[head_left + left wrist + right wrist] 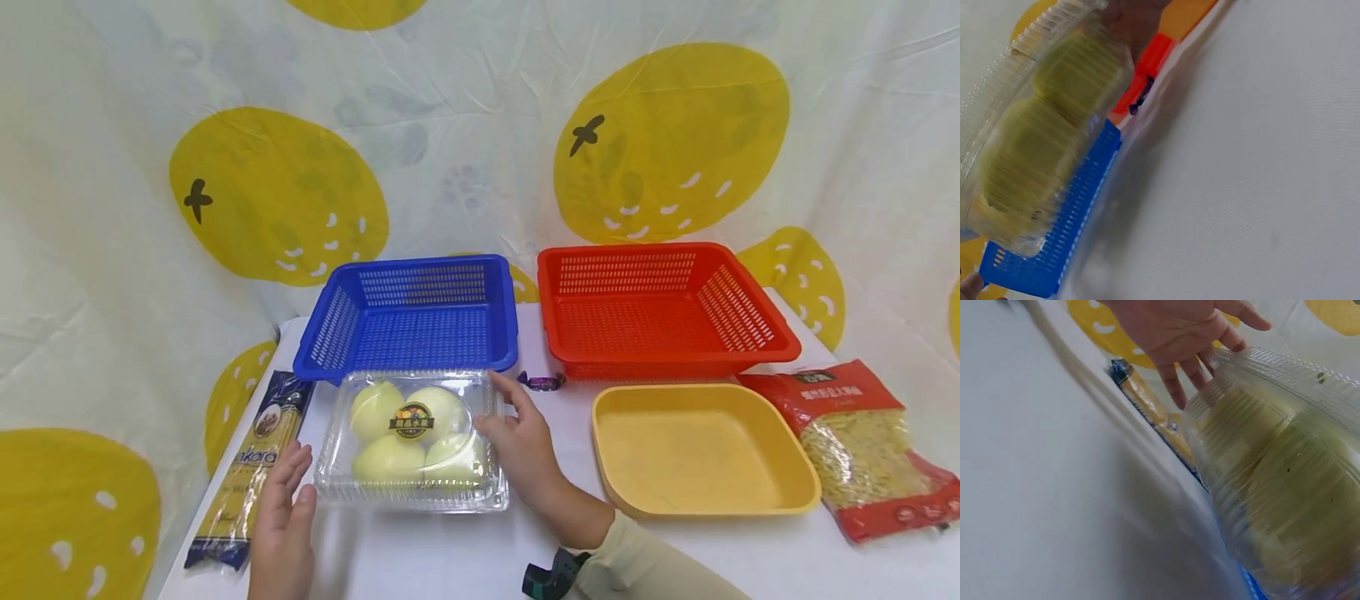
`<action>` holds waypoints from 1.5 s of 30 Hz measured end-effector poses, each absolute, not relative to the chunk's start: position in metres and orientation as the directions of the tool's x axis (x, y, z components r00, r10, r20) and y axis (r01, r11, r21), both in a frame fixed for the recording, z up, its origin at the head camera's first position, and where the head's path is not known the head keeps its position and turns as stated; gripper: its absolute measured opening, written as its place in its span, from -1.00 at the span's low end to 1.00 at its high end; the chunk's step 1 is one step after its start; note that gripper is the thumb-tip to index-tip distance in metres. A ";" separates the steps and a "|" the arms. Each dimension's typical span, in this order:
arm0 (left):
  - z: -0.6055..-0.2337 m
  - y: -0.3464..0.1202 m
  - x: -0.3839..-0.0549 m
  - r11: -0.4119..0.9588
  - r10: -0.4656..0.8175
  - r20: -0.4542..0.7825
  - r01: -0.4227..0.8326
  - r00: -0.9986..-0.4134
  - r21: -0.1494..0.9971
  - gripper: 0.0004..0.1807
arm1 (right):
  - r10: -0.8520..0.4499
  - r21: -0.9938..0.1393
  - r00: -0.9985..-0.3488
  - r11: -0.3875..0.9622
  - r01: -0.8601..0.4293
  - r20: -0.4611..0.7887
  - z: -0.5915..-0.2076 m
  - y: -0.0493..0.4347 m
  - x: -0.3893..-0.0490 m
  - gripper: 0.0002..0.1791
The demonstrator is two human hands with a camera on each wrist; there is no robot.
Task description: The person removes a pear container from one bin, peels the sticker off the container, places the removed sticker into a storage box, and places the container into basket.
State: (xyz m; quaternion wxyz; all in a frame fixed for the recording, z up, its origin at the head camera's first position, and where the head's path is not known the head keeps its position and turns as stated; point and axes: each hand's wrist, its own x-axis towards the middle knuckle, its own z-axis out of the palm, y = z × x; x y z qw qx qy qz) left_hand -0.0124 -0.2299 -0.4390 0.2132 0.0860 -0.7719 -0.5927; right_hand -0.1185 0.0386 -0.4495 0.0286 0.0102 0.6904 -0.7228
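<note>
A clear plastic fruit box [411, 442] holds several pale green round fruits under a dark label. My right hand [528, 450] grips its right edge, thumb on the lid. In the left wrist view the box [1035, 131] appears raised off the table. My left hand [285, 521] is at the box's left side, fingers extended. In the right wrist view the left hand [1175, 331] has its fingers spread by the box corner; whether they touch it I cannot tell. Behind the box stands a blue basket [423, 333], its front partly covered by the lid.
A red basket [622, 333] stands at the back right, with a yellow tray [697, 450] before it. A red noodle bag [862, 458] lies far right, a blue-ended spaghetti pack [243, 483] far left. A purple-wrapped candy [543, 382] lies between the baskets.
</note>
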 end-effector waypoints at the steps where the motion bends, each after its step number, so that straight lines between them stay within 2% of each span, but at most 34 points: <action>1: -0.440 -0.230 -0.012 0.296 -0.386 0.228 0.113 -0.894 0.948 -0.56 | -0.035 -0.997 -0.998 -0.051 0.054 -0.053 -0.452 0.038 -0.117 -0.28; 7: -0.447 -0.235 -0.010 0.307 -0.359 0.216 0.103 -0.908 0.946 -0.55 | -0.044 -0.998 -0.998 -0.021 0.052 -0.051 -0.467 0.031 -0.113 -0.30; 13: -0.451 -0.239 -0.011 0.305 -0.319 0.071 -0.031 -0.945 0.952 -0.49 | -0.029 -0.998 -0.998 0.012 0.055 -0.056 -0.476 0.025 -0.113 -0.29; 17: -0.452 -0.239 -0.015 0.278 -0.293 0.025 -0.060 -0.956 0.959 -0.44 | -0.030 -0.997 -0.997 0.047 0.067 -0.069 -0.475 0.026 -0.114 -0.29; 22: -0.454 -0.237 -0.019 0.314 -0.288 -0.014 -0.108 -0.958 0.943 -0.37 | -0.094 -0.975 -0.992 0.213 0.058 -0.079 -0.464 0.032 -0.115 -0.27; 28: -0.455 -0.237 -0.017 0.350 -0.301 -0.040 -0.150 -0.953 0.925 -0.32 | -0.182 -0.893 -0.981 0.450 -0.018 -0.072 -0.446 0.035 -0.119 -0.19; 33: -0.460 -0.234 -0.016 0.368 -0.337 -0.021 -0.152 -0.941 0.917 -0.34 | -0.231 -0.748 -0.972 0.638 -0.182 0.040 -0.422 0.032 -0.120 -0.16; 37: -0.465 -0.231 -0.015 0.398 -0.386 0.015 -0.152 -0.922 0.905 -0.37 | -0.358 -0.518 -0.926 0.772 -0.368 0.124 -0.399 0.020 -0.119 -0.31; 41: -0.467 -0.227 -0.015 0.382 -0.414 0.054 -0.120 -0.909 0.916 -0.38 | -0.493 -0.299 -0.868 0.822 -0.486 0.058 -0.386 0.003 -0.119 -0.39; 45: -0.467 -0.222 -0.015 0.374 -0.429 0.057 -0.120 -0.901 0.919 -0.37 | -0.529 -0.188 -0.848 0.836 -0.515 -0.032 -0.382 -0.013 -0.119 -0.38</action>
